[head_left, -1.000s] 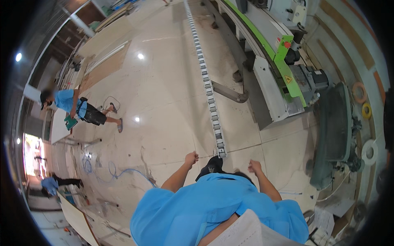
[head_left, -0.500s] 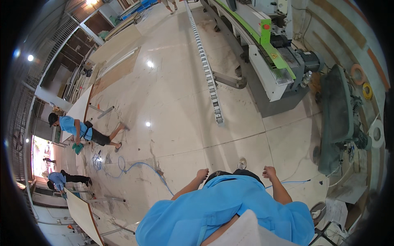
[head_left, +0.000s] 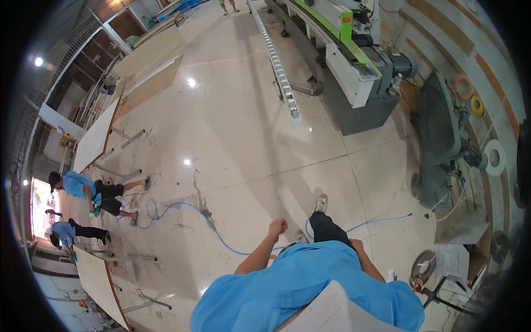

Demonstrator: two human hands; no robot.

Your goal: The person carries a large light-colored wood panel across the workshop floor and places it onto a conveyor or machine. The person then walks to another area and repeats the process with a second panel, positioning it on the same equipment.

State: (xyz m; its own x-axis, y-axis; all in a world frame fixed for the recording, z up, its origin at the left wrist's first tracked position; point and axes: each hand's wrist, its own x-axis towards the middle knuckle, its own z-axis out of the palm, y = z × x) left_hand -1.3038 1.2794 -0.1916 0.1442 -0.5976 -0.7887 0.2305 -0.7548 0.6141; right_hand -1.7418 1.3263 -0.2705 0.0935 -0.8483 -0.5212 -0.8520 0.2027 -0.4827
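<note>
My left hand (head_left: 278,227) swings out in front of me over the tiled floor, its fingers loosely curled with nothing seen in them. Close against my right hip hangs my right hand (head_left: 357,244); my body and dark trousers cover most of its fingers. A blue hose (head_left: 217,228) runs along the floor from the left, passes beneath me and comes out on the right. One of my shoes (head_left: 321,202) is stepping forward, just beyond the hose. Neither hand touches anything apart from my own clothing.
A long roller rail (head_left: 275,61) and a green-and-grey machine (head_left: 354,77) stand ahead. On the right are a dark green machine (head_left: 437,138) and tape rolls (head_left: 494,157). Two people (head_left: 91,191) work leftward by white-topped tables (head_left: 99,135). A cardboard box (head_left: 464,249) sits at lower right.
I have stepped forward, and the roller rail and machines now lie differently in view. My left hand has swung forward, my right hand back to the hip. The nearer co-worker has moved closer to the other.
</note>
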